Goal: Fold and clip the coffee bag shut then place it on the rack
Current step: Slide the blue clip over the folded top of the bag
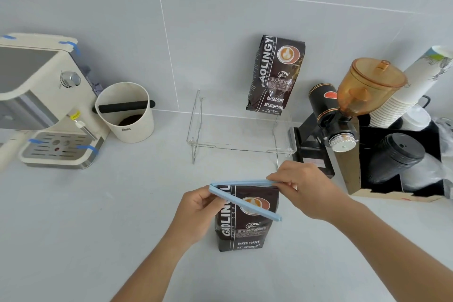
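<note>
a dark coffee bag [246,223] stands upright on the pale worktop [98,228], near its front, in front of the clear rack [241,133]. a long light-blue clip [241,197] sits at the bag's top, hinged at the left and splayed wide: one bar runs level along the top edge, the other slants down across the bag's front to the right. the left hand [193,213] grasps the hinge end, its fingers curled around it and covering the bag's upper left corner. the right hand [306,191] pinches the far end of the level bar at the bag's top right corner; how the top is folded under the bar and fingers can't be made out. a second coffee bag [275,73] stands on the back right of the rack, against the tiled wall. off to the left are an espresso machine [44,100], cut off by the frame edge, and a white knock box [127,113]. on the right stand a grinder [343,115] and a stack of paper cups [414,83], partly out of frame.
</note>
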Available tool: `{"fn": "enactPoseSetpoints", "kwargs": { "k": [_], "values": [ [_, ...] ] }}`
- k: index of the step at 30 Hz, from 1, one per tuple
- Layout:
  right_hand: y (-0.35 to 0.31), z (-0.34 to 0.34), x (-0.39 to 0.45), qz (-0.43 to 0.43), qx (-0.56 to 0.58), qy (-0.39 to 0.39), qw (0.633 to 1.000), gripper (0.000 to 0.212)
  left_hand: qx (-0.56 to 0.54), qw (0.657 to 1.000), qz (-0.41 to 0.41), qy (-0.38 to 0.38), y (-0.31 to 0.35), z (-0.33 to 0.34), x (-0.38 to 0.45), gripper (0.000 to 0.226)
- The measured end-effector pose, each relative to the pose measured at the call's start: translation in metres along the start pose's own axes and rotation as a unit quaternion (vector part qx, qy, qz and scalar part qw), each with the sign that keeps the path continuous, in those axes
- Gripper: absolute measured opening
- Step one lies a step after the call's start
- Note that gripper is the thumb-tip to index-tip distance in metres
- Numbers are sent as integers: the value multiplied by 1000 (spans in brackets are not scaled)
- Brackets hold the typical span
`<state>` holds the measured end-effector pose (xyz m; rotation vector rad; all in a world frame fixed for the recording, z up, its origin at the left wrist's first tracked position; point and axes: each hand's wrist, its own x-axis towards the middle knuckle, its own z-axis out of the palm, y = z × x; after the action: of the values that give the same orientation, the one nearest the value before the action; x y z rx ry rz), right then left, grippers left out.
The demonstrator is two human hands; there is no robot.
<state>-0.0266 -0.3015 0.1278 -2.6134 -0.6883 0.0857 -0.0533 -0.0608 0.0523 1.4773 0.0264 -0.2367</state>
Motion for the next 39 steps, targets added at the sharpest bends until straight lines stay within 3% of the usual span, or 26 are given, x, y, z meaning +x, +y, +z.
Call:
{"fn": "enactPoseSetpoints", "kwargs": {
  "k": [6,9,11,13,17,22,28,35,39],
  "values": [
    [-1,-2,0,-3,-7,-3,1000,18,-40,999,3,10,3,1,0,23],
    [-1,-1,0,2,-4,0,1000,19,-40,999,-2,-8,4,-6,1,50],
    [-1,-1,-1,4,-1,-3,1000,19,8,999,7,-36,6,-12,2,72],
    [-1,-1,-1,-1,-1,-8,1000,18,63,995,25,-75,11,-19,2,81],
    [-1,-2,-1,-2,-6,-3,1000,18,111,984,49,-128,22,-29,7,66],
    [-4,-3,-2,4,-8,-2,1000,18,123,984,68,-110,30,-29,9,47],
    [-11,-5,-4,6,-20,-25,999,20,139,983,106,-52,26,-21,7,44],
    [-17,-7,-16,57,50,-27,997,34,129,984,118,-21,22,-19,7,41],
    [-20,-8,-23,71,104,-9,992,18,132,984,115,-18,22,-18,6,43]
  ]
}}
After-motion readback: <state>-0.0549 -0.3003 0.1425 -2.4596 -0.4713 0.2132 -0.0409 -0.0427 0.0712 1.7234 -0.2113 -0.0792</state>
